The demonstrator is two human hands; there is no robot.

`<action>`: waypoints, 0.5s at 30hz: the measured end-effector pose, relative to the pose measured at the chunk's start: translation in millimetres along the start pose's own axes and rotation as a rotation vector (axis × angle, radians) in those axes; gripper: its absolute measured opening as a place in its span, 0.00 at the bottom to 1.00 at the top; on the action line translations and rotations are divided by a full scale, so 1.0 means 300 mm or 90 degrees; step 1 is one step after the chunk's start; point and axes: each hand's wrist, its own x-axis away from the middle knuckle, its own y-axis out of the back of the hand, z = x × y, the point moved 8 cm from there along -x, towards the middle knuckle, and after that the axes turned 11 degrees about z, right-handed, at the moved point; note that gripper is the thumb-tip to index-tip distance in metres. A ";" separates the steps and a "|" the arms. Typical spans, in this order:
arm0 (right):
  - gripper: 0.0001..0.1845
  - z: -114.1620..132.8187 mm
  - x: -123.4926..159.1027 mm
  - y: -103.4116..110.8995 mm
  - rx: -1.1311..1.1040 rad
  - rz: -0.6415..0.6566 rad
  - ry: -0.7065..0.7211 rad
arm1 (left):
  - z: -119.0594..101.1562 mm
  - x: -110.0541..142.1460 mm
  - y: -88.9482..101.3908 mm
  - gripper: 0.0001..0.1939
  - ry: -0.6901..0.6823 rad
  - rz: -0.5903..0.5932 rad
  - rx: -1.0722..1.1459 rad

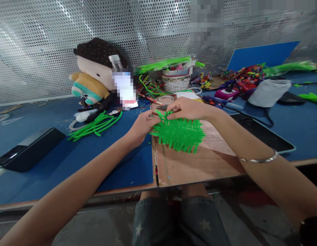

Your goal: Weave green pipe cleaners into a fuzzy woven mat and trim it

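Note:
A woven mat of bright green pipe cleaners (180, 135) lies on a brown wooden board (194, 164) at the table's front. My left hand (143, 124) pinches the mat's far left corner, fingers closed on a green strand. At the far edge, my right hand (187, 108) has its fingers curled down on the strand ends. A silver bangle (259, 159) circles my right wrist.
A loose bundle of green pipe cleaners (97, 124) lies to the left by a plush doll (95, 73) and a bottle (121, 83). A black device (27, 148) sits far left, a tablet (263, 133) at right. A basket (176, 80) and colourful craft scraps (246, 75) crowd the back.

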 end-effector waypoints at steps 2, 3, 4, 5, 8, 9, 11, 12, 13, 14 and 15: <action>0.10 -0.002 -0.001 -0.001 0.013 0.002 0.000 | 0.008 0.002 -0.008 0.02 0.029 0.015 -0.001; 0.10 -0.003 -0.001 -0.001 0.017 0.002 0.001 | 0.010 0.003 -0.011 0.03 0.037 0.021 0.001; 0.10 -0.004 -0.002 0.000 0.016 -0.001 0.002 | 0.012 0.004 -0.014 0.04 0.043 0.026 0.003; 0.10 -0.006 -0.002 0.002 0.012 -0.004 0.004 | 0.013 0.004 -0.017 0.04 0.049 0.029 0.006; 0.08 -0.011 -0.002 0.004 -0.011 -0.007 0.007 | 0.016 0.005 -0.023 0.04 0.060 0.031 0.013; 0.08 -0.012 -0.002 0.003 -0.017 -0.003 0.008 | 0.015 0.006 -0.024 0.04 0.060 0.031 0.014; 0.07 -0.014 -0.001 0.004 -0.016 0.001 0.008 | 0.012 0.008 -0.027 0.04 0.059 0.033 0.018; 0.07 -0.015 0.001 0.008 -0.009 -0.004 0.007 | 0.012 0.009 -0.028 0.03 0.060 0.035 0.022; 0.08 -0.016 0.004 0.014 -0.003 -0.014 0.006 | 0.012 0.011 -0.028 0.03 0.062 0.037 0.026; 0.08 -0.015 0.007 0.020 0.004 -0.026 0.007 | 0.013 0.013 -0.029 0.05 0.066 0.042 0.031; 0.08 -0.014 0.011 0.026 0.010 -0.037 0.009 | 0.015 0.015 -0.031 0.07 0.072 0.049 0.034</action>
